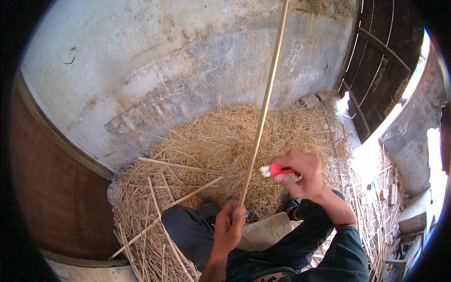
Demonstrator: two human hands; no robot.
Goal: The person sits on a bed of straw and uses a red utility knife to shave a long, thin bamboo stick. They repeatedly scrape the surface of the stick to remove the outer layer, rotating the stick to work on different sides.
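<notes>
Stained pale wall (197, 56), dark planks (403, 33)

Holding: in the left hand (229, 225), a long, slender, pale-yellow stick (263, 113), straight and of nearly even thickness. Rises steeply from the grip at its lower end, tilting slightly rightward, and runs out past the top edge of view. In the right hand (305, 174), a small tool (281, 169), red with a black part and a whitish tip. Points that tip leftward at the stick's lower part, near but apart; too blurred for finer detail.
</notes>
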